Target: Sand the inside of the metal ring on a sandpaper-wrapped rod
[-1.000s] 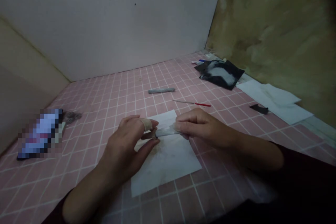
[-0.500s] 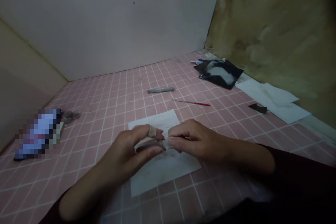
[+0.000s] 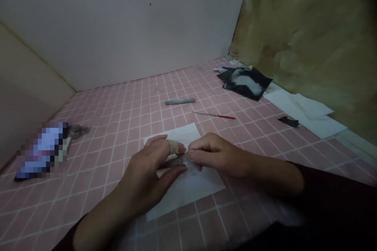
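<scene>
My left hand [image 3: 150,168], with a beige bandage [image 3: 173,147] round one finger, curls its fingers and thumb about a small greyish piece [image 3: 183,159] whose kind I cannot make out. From the other side my right hand [image 3: 210,152] pinches at the same spot, its fingertips nearly meeting those of the left. What lies inside the right pinch is mostly hidden, though something pale shows at its edge. Both hands are over a sheet of white paper [image 3: 188,192] with faint smudges, lying on the pink checked tablecloth [image 3: 129,102].
Beyond the paper lie a grey stick [image 3: 180,101] and a thin red-handled tool [image 3: 225,117]. At right are dark sandpaper [image 3: 256,92] with white dust, white papers [image 3: 321,123] and a dark scrap [image 3: 288,121]. A blurred-out phone-like object [image 3: 44,147] sits left, by a greyish tangle [image 3: 79,131].
My left hand has turned slightly and its fingers have shifted on the small piece, closer to my right fingertips. My right hand stays nearly in place. The other things have not moved.
</scene>
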Tool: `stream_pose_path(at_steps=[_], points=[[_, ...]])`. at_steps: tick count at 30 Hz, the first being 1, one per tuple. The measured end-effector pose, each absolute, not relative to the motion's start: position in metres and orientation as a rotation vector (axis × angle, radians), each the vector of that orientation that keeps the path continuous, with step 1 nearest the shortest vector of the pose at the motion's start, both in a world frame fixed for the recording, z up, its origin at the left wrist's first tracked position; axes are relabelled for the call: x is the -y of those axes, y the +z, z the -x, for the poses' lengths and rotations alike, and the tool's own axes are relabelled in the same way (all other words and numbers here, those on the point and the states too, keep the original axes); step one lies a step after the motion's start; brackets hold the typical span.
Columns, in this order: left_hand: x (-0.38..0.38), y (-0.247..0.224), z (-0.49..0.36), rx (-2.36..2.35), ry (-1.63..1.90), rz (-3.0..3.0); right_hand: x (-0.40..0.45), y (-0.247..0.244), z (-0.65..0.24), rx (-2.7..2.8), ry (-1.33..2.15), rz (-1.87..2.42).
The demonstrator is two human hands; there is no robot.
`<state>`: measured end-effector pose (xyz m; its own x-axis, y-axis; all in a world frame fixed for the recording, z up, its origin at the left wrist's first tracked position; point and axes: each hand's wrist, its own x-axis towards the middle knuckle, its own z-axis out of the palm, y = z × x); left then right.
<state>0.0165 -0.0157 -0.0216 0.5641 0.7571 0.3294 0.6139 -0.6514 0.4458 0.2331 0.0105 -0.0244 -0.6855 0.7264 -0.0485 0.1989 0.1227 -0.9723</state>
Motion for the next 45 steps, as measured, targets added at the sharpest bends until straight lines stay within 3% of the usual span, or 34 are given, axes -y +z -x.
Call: stream_pose_path(at_steps=[17,29,45], points=[[0.013,-0.0156,-0.012,-1.237,0.843,-2.48,-0.0091,-0.0172,-0.2391,2.057,1.328,0.911],[0.0152,-0.0173,-0.0141,-1.117,0.738,-2.569,-0.0081,-0.0218,-0.2356,2.067,1.394,0.925],[0.0142,-0.0193,-0.0164,-1.163,0.847,-2.575,-0.011,-0.0251,-0.2348,2.038,1.392,0.908]])
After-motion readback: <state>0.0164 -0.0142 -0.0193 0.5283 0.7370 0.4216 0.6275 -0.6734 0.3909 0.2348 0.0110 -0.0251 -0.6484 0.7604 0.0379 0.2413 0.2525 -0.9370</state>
